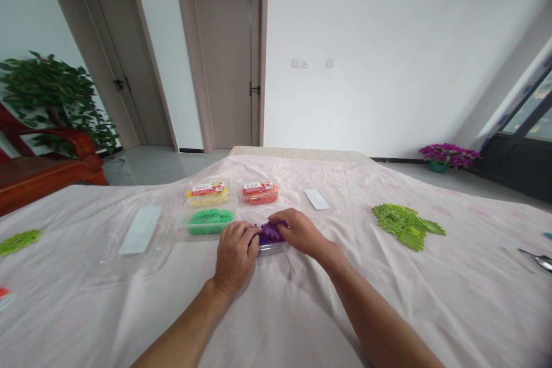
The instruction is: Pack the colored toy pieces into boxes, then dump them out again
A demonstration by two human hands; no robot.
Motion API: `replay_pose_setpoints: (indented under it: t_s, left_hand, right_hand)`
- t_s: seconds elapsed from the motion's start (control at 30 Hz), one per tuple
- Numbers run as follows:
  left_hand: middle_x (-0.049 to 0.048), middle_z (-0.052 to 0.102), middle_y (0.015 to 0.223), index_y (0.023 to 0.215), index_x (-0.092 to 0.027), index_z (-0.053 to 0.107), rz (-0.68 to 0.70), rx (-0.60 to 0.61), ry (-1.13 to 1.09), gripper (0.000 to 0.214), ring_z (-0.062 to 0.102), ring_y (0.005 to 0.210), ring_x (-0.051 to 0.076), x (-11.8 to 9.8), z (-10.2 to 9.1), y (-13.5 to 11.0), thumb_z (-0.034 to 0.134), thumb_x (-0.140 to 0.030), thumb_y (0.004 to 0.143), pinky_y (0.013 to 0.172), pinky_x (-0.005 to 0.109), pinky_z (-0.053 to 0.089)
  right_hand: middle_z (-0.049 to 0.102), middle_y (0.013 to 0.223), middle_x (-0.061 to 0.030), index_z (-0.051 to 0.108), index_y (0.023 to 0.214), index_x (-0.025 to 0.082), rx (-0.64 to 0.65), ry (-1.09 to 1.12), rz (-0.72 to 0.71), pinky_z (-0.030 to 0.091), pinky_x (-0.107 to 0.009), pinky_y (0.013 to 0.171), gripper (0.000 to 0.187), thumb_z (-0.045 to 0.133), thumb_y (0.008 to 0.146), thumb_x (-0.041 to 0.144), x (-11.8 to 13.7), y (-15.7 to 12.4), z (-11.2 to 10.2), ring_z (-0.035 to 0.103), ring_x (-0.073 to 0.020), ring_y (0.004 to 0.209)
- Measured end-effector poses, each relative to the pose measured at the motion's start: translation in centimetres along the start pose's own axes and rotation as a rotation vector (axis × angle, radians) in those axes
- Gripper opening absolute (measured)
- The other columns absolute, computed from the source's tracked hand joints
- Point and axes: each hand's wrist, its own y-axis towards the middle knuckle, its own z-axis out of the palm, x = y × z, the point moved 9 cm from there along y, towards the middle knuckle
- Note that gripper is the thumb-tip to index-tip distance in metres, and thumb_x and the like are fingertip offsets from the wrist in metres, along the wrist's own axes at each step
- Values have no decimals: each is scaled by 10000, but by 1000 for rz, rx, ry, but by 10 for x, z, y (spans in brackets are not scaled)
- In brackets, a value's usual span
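Note:
A clear plastic box (276, 248) holding purple toothed plastic pieces (272, 232) stands on the cloth between my hands. My left hand (236, 250) is curled round its left side, with the fingertips at the purple pieces. From the right, my right hand (298, 232) grips purple pieces at the top of the box, fingers bent and thumb toward me. The far fingers of both hands are partly hidden. Just left of the box sits an open clear box with green pieces (210, 221).
Behind stand lidded boxes of yellow pieces (207, 193) and red-orange pieces (259, 192). A clear lid with a white label (317, 199) lies behind my right hand. To the left is a clear tray (166, 241); light-green pieces (405, 224) and a spoon (544, 263) lie right.

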Motion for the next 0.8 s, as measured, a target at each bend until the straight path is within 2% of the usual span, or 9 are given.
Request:
replay_pose_setpoints:
  t_s: [0.1,0.23,0.37,0.47,0.6,0.7,0.8]
  left_hand:
    - [63,649,1087,1073,-234,655,14,-38,32,210,551,1061,255,-2,-4,0,487,-258,951,1008,489,384]
    - [75,631,1094,1079,-219,612,32,-75,11,179,548,1061,257,-5,-7,-1,526,-268,930,987,482,403]
    - [64,610,1003,973,-221,608,85,-58,-25,102,550,1009,247,-14,-4,-3,606,-277,888,940,444,436]
    - [56,603,948,950,-223,627,97,-11,14,125,543,968,250,-19,2,-3,675,-246,836,890,430,451]
    - [48,594,858,884,-224,663,113,8,42,37,541,900,237,-18,6,-4,659,-202,854,819,401,458]
    - [34,587,787,847,-230,679,144,-69,21,55,543,854,218,-15,-2,-4,639,-218,885,814,386,459]
    - [25,609,788,857,-239,680,138,-176,14,49,553,842,207,-9,-15,-3,645,-251,889,874,404,459]
  right_hand:
    - [744,1053,-54,723,1084,194,-50,4,-11,447,-323,942,326,617,783,130,-4,-1,-5,647,-209,1026]
    - [736,1041,-41,716,1071,215,-23,-45,-25,443,-345,949,301,677,775,169,-5,-2,-1,642,-213,1027]
    - [668,1207,-95,653,1196,208,-144,-125,121,443,-357,964,356,657,840,220,-15,-5,-6,593,-235,1125]
    - [654,1223,-96,636,1216,217,-227,-98,202,447,-369,972,316,587,918,311,-26,-7,-9,591,-238,1134]
    - [657,1198,-84,617,1232,212,-295,-8,276,484,-356,920,318,516,941,292,-54,-9,-13,641,-204,1026]
    - [657,1184,-95,603,1245,188,-319,14,363,507,-346,879,347,507,914,231,-85,-14,-13,663,-191,954]
    - [651,1201,-107,610,1239,181,-295,-28,406,501,-366,915,367,500,889,185,-108,-19,-6,653,-205,1004]
